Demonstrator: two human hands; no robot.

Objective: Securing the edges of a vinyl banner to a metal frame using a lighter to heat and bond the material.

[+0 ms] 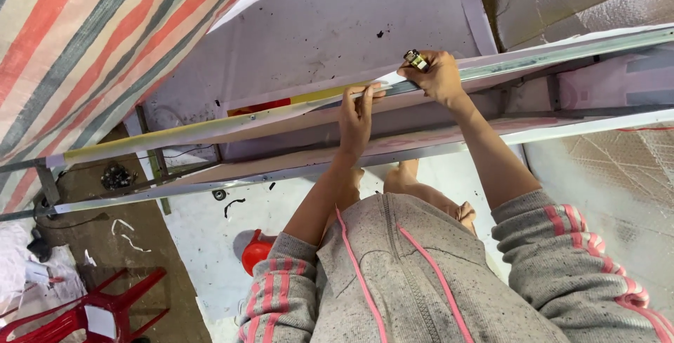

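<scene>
The long metal rail (281, 108) runs left to right across the frame, and both hands sit on its top edge: the left hand (356, 120) flat with fingers extended, the right hand (437, 76) just beside it, closed around a small lighter (415, 59).

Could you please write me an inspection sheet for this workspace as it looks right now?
Surface: white sheet stretched over a metal frame, with dark specks on it.
Job's things: long grey strip along the sheet's edge; lighter in the right hand.
Clutter: red plastic chair, red round object, scraps on the floor.
Grips: left hand lies flat on the strip, fingers extended; right hand presses on the strip, grip closed around the lighter.
Cables: thin dark wire near the frame's left end.
Surroundings: striped tarpaulin on the left, bubble wrap on the right.
</scene>
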